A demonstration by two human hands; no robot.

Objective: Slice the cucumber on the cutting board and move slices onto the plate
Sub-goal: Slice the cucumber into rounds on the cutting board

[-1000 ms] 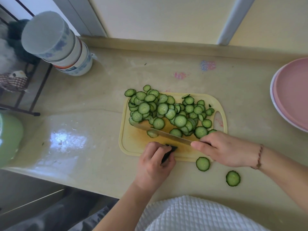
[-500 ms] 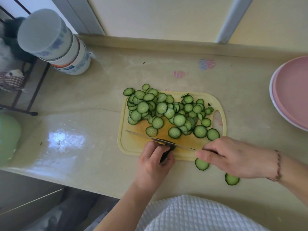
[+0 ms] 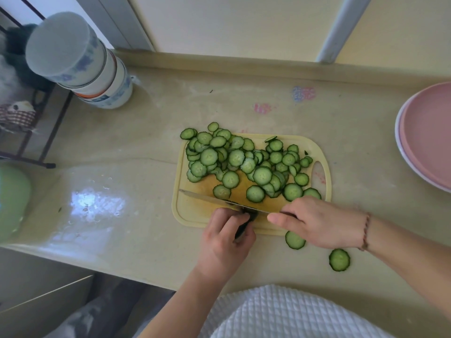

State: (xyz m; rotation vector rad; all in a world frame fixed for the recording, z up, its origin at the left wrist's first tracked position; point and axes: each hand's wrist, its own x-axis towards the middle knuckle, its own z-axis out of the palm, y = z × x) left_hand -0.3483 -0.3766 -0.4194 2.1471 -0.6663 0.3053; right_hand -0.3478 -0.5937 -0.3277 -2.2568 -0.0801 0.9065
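Both hands [image 3: 225,242] [image 3: 317,222] flank the cucumber stub [image 3: 251,214], knife [image 3: 214,198] over it.

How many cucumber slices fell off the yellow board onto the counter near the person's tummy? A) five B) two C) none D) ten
B: two cucumber slices lie on the counter off the near edge of the cutting board, one slice just beside the right hand and another slice farther out under the wrist.
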